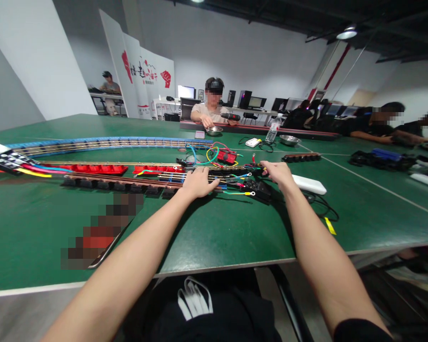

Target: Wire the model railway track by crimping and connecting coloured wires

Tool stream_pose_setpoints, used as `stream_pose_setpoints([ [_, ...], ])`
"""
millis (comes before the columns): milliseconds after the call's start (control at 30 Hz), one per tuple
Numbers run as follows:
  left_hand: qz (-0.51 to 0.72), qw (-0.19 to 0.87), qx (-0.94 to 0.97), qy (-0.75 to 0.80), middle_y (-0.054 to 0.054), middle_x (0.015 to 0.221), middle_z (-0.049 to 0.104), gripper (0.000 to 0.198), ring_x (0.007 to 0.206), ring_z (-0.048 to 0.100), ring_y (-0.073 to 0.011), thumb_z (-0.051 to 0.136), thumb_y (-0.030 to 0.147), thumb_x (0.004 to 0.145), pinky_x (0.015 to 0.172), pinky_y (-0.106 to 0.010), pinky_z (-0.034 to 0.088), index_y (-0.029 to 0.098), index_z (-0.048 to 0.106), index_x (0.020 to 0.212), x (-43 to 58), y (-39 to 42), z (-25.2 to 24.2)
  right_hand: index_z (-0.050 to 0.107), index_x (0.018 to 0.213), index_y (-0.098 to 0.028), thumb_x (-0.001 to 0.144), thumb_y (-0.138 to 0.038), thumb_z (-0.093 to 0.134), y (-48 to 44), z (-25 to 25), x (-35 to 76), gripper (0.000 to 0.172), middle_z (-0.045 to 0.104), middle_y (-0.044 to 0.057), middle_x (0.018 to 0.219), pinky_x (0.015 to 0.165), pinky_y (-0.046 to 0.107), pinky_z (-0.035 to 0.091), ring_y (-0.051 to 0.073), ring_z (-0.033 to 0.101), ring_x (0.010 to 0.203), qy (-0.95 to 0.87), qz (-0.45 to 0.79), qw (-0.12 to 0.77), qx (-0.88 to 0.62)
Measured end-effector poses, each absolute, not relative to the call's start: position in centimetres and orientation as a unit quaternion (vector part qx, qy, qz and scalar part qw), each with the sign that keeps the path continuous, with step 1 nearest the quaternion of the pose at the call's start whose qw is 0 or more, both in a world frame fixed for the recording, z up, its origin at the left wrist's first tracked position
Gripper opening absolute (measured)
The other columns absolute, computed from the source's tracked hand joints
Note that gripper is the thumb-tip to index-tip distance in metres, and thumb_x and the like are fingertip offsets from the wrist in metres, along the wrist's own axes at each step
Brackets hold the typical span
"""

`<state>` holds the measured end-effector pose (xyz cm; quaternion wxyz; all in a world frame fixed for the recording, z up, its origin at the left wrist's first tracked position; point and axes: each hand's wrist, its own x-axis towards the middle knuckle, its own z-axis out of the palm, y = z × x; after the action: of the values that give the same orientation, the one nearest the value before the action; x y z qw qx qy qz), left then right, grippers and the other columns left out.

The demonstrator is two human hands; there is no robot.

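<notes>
Both my arms reach forward over a green table [214, 237]. My left hand [199, 183] lies palm down on the near end of a black and brown rail strip [128, 184], fingers stretched over the thin rails. My right hand [278, 172] is curled at a bundle of coloured wires [235, 179] next to a black terminal block [259, 189]; whether it grips a wire is hidden. Red rail segments [100, 168] and a long blue curved rail [103, 142] lie behind.
A white box [309, 184] with a black cable lies right of my right hand. A black rail piece [301, 157], metal bowls [289, 139], a water bottle [273, 130] and a white device [253, 142] sit farther off. A person [212, 111] sits opposite; others sit at right.
</notes>
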<state>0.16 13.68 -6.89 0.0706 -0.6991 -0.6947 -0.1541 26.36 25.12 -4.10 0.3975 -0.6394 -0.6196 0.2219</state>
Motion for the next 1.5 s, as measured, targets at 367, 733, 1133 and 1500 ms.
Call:
stream_pose_setpoints([
  [367, -0.150, 0.070, -0.697, -0.698, -0.017, 0.132, 0.056, 0.062, 0.123, 0.050, -0.0313, 0.032, 0.060, 0.090, 0.097, -0.044, 0.040, 0.013, 0.049, 0.127, 0.2, 13.7, -6.9, 0.075, 0.110, -0.020, 0.076, -0.043, 0.062, 24.5, -3.7, 26.0, 0.043, 0.073, 0.010, 0.108, 0.080, 0.028, 0.048, 0.027, 0.067, 0.101, -0.738, 0.100, 0.251, -0.619],
  [733, -0.149, 0.059, -0.697, -0.699, -0.017, 0.132, 0.055, 0.060, 0.123, 0.050, -0.0316, 0.033, 0.061, 0.090, 0.098, -0.045, 0.039, 0.014, 0.050, 0.124, 0.2, 13.6, -6.8, 0.072, 0.115, -0.024, 0.080, -0.045, 0.057, 24.1, -3.7, 25.8, 0.044, 0.071, 0.011, 0.111, 0.080, 0.033, 0.048, 0.030, 0.067, 0.101, -0.772, 0.030, 0.181, -0.608],
  [1133, -0.151, 0.072, -0.699, -0.695, -0.017, 0.131, 0.056, 0.060, 0.122, 0.051, -0.0315, 0.033, 0.061, 0.090, 0.097, -0.045, 0.040, 0.013, 0.051, 0.123, 0.2, 13.7, -6.9, 0.073, 0.114, -0.028, 0.085, -0.050, 0.048, 23.2, -4.1, 25.4, 0.044, 0.075, 0.011, 0.100, 0.081, 0.035, 0.048, 0.030, 0.067, 0.096, -0.745, -0.009, 0.248, -0.620],
  [1500, -0.152, 0.069, -0.700, -0.694, -0.017, 0.132, 0.055, 0.062, 0.123, 0.049, -0.0316, 0.032, 0.061, 0.090, 0.098, -0.044, 0.038, 0.014, 0.050, 0.125, 0.1, 13.7, -7.0, 0.073, 0.115, -0.023, 0.082, -0.063, 0.052, 23.5, -4.3, 25.9, 0.056, 0.075, 0.011, 0.093, 0.079, 0.034, 0.047, 0.028, 0.068, 0.089, -0.755, -0.008, 0.306, -0.580],
])
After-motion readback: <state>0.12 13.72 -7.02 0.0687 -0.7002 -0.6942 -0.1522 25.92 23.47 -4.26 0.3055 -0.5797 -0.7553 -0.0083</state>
